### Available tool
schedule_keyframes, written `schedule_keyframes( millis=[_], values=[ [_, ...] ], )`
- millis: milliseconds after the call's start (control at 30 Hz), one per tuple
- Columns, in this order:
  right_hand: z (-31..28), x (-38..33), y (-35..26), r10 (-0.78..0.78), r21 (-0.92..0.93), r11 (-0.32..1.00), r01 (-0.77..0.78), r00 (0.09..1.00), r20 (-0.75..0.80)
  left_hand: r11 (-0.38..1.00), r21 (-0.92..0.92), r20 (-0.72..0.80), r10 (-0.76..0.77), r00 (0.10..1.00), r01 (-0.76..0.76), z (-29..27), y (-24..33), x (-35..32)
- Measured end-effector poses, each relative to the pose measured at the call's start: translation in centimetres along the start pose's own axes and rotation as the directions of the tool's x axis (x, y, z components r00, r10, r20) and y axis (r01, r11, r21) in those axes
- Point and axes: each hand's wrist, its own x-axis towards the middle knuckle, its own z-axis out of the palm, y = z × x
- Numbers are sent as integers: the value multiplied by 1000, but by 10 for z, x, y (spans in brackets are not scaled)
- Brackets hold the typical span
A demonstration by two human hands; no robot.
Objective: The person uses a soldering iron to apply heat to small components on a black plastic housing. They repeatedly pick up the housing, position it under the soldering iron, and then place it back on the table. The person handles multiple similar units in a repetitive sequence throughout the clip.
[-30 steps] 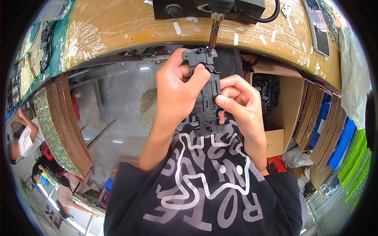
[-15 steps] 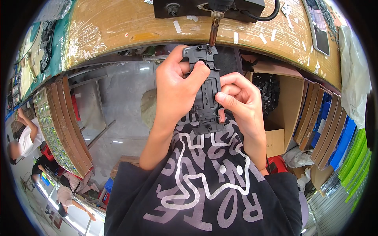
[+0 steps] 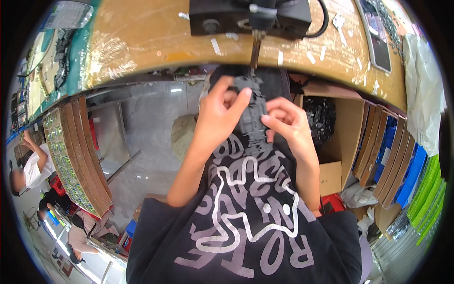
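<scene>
Both my hands are up in front of my chest, just below the edge of the wooden workbench (image 3: 142,42). Between them I hold a dark grey plastic part (image 3: 252,118), long and narrow, standing roughly upright, its top end close under the metal tip (image 3: 255,49) that points down from the black machine (image 3: 250,16) on the bench. Whether tip and part touch, I cannot tell.

My left hand (image 3: 218,118) wraps the part from the left side. Thumb pressed across the upper face, fingers curled behind; a closed grip on the part.

My right hand (image 3: 288,125) is on the right side, lower down. Fingertips (image 3: 267,120) pinch the part's edge, thumb tucked under. Also closed on the part.

Around me: an open cardboard box (image 3: 340,142) to my right, under the bench, with a heap of similar black pieces (image 3: 320,118) inside. Further right, flat cardboard sheets (image 3: 378,156) standing on edge, then blue and green bins (image 3: 421,184). To my left, a stack of trays (image 3: 71,161) leaning in a row. Far left, other people (image 3: 28,165) at work, well apart from me. My black shirt with pale print (image 3: 246,222) fills the lower view.
</scene>
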Motion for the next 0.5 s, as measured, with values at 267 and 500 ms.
schedule_keyframes(
  millis=[267,500],
  values=[
    [-232,19,151,-225,-290,950,-115,389,-893,998,1,239,55,970,-57,-86,68,-22],
    [-318,-24,203,30,44,968,-246,-59,-998,893,318,-306,415,857,-319,-170,100,98]
  ],
)
